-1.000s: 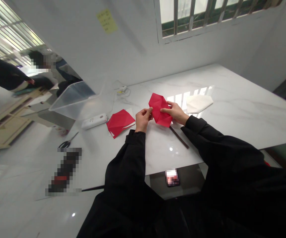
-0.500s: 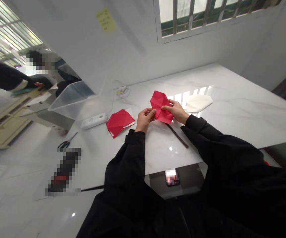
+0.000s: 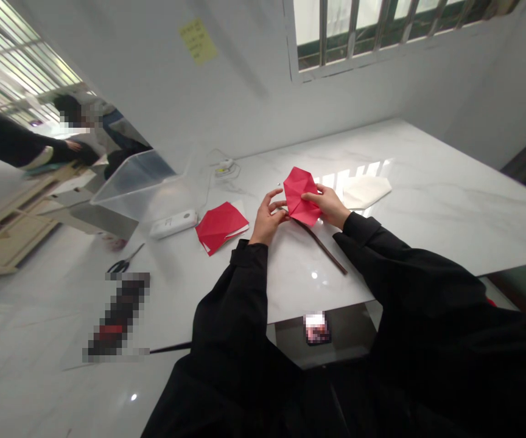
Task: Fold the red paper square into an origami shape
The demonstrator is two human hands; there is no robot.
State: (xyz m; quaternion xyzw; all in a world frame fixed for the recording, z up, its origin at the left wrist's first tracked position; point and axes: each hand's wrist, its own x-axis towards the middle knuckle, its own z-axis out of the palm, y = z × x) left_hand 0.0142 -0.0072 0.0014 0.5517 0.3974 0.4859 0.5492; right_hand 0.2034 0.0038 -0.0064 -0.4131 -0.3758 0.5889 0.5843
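A creased red paper piece (image 3: 300,191) is up over the table between my hands. My right hand (image 3: 331,207) pinches it from the right, thumb on the front, the other fingers mostly behind. At its lower left edge is my left hand (image 3: 267,220), with fingers spread apart and the thumb tip close to the paper. A thin dark brown strip (image 3: 329,252) runs from under the paper, near my left fingertips, down to the right; whether those fingers touch it, I cannot tell. More red paper (image 3: 221,225) lies left of my left hand, with white sheets beneath.
A cream-coloured folded piece (image 3: 366,191) lies to the right. On the left are a white oblong device (image 3: 174,224), scissors (image 3: 126,261) and a clear plastic bin (image 3: 135,182). A phone (image 3: 316,328) rests below the table's front edge. Two people are at the far left.
My left hand has loosened its pinch on the red paper, its fingers now spread. The paper has shifted slightly right in my right hand, and more of the brown strip shows.
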